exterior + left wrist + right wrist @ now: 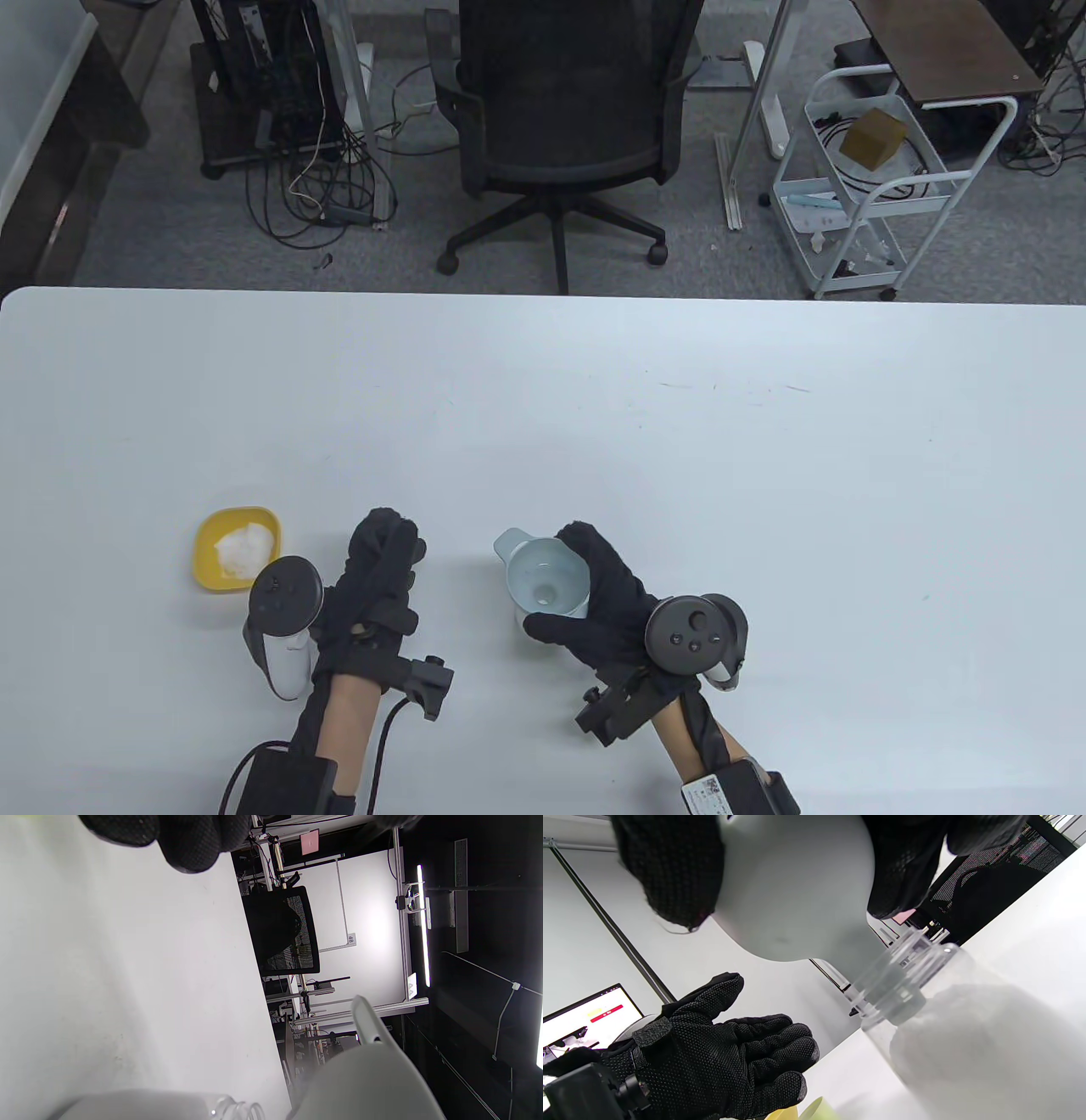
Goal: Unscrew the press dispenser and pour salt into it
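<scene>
A white table [594, 424] fills the lower frame, an office chair [564, 127] behind it. Low centre, a pale funnel [547, 581] is gripped by the right hand [611, 607], its spout set in the clear bottle [967, 1035], which is hidden from above. The left hand [377, 577] is held loosely curled, holding nothing, beside the yellow salt bowl [236, 548]. The dispenser's pump cannot be made out.

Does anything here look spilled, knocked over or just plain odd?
Nothing stands out. The salt sits heaped inside the small yellow square dish, none scattered on the white table. The right hand holds a pale grey funnel in the clear plastic bottle's open neck.
</scene>
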Demonstrator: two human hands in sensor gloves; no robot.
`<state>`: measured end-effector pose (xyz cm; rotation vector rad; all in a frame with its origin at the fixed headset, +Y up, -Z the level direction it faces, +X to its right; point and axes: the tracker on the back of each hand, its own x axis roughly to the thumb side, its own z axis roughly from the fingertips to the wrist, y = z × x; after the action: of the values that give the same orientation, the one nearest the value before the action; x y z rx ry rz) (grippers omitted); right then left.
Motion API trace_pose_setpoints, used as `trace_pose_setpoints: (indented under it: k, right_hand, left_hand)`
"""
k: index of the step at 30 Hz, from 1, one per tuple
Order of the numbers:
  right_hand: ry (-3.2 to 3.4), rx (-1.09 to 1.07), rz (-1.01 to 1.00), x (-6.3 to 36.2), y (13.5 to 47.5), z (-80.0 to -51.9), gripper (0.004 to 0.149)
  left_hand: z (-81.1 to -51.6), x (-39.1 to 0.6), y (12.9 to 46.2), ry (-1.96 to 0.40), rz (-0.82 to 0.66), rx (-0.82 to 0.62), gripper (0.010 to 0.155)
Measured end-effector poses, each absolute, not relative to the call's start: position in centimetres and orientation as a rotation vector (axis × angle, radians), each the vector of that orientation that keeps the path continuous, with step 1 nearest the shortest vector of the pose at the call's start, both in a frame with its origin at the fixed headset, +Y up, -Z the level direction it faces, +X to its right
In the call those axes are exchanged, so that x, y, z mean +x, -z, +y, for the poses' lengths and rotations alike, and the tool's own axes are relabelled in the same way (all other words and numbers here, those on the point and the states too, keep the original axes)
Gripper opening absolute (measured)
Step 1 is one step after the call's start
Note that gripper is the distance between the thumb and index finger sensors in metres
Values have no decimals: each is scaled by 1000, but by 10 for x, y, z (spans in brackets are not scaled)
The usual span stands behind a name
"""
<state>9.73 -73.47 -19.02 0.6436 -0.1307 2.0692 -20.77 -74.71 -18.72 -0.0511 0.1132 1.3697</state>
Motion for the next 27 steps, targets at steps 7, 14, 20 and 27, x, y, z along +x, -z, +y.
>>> trace_pose_setpoints:
  k: [7,14,20,27]
  right_hand:
    - [-2197,664,-89,98,191,-753,105]
    - [-2156,645,-96,95,191,-750,104]
    - [-2158,645,-96,95,190,-750,104]
    - [-2160,646,-95,95,190,-748,104]
  left_hand:
    - [-748,-208,187,-1369,117,-49,96]
    - [-748,-208,186,-1366,123,-45,95]
    - [-748,-203,186,-1351,109,-53,96]
    - [-747,-201,186,-1340,99,-57,95]
